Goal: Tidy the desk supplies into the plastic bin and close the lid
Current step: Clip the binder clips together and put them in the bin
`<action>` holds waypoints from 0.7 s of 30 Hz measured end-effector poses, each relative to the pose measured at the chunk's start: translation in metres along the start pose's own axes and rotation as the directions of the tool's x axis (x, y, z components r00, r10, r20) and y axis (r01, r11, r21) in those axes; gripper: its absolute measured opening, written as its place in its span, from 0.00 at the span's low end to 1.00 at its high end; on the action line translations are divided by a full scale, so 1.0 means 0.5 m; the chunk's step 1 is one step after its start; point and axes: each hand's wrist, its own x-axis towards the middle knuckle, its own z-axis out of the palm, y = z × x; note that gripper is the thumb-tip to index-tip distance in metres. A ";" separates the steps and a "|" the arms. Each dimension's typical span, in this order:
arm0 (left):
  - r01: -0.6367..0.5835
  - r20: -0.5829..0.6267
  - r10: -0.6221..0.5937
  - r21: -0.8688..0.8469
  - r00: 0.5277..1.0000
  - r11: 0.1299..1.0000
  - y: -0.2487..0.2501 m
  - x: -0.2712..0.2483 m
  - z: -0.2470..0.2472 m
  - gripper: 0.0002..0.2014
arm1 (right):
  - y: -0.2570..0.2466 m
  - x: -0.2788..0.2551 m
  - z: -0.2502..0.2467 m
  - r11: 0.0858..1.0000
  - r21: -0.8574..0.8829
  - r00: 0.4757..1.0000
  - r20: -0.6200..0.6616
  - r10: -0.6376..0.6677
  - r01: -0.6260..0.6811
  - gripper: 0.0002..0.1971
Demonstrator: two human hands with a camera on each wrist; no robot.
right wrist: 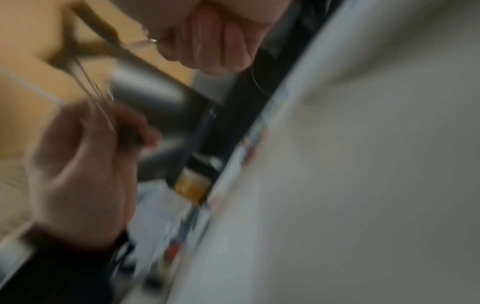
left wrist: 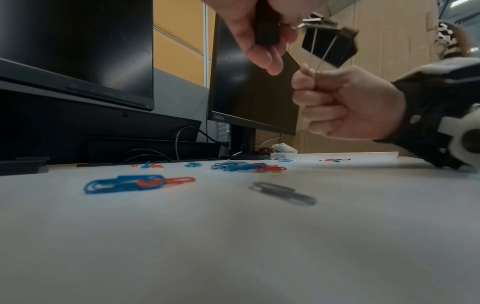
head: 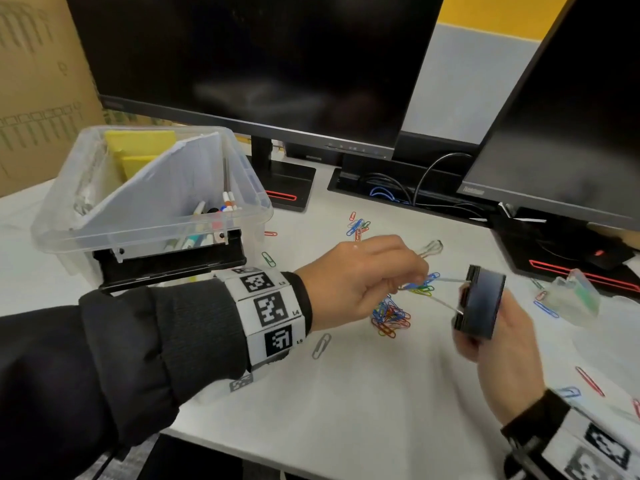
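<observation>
Head view, centre right: left hand (head: 360,275) pinches binder clip (head: 483,301) handles, right hand (head: 498,344) grips its body; bin (head: 152,216) drop likely next.

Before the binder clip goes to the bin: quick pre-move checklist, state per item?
1. Binder clip held: ok. The right hand grips its black body and the left hand pinches its wire handles.
2. Clip clear of the desk: ok, it is held above the paper clips.
3. Plastic bin open: ok, no lid on top.
4. Room in the bin: ok. Pens, a white sheet and yellow pads sit inside, with space left above them.
5. Path to the bin: ok, only loose clips lie flat on the desk.
6. Lid ready: cannot tell, no lid plainly in view.
</observation>
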 end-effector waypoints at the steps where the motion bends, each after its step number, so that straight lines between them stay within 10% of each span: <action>1: 0.002 0.010 -0.002 0.003 1.000 1.000 0.002 0.001 0.001 0.11 | 0.003 -0.005 0.006 0.999 0.022 0.999 0.034 0.028 -0.029 0.18; 10: 0.152 0.011 -0.154 0.091 0.988 0.984 -0.006 0.006 0.012 0.15 | -0.029 0.068 -0.015 0.926 -0.378 0.975 0.209 0.072 0.012 0.09; 15: 0.237 0.012 -0.241 0.131 0.970 0.963 -0.017 0.007 0.013 0.17 | -0.066 0.076 -0.014 0.962 -0.106 0.883 0.382 0.273 -0.251 0.23; 21: 0.289 0.078 -0.294 0.062 0.953 0.955 -0.003 0.013 0.004 0.15 | -0.059 0.080 -0.010 0.962 -0.064 0.791 0.556 0.256 -0.266 0.28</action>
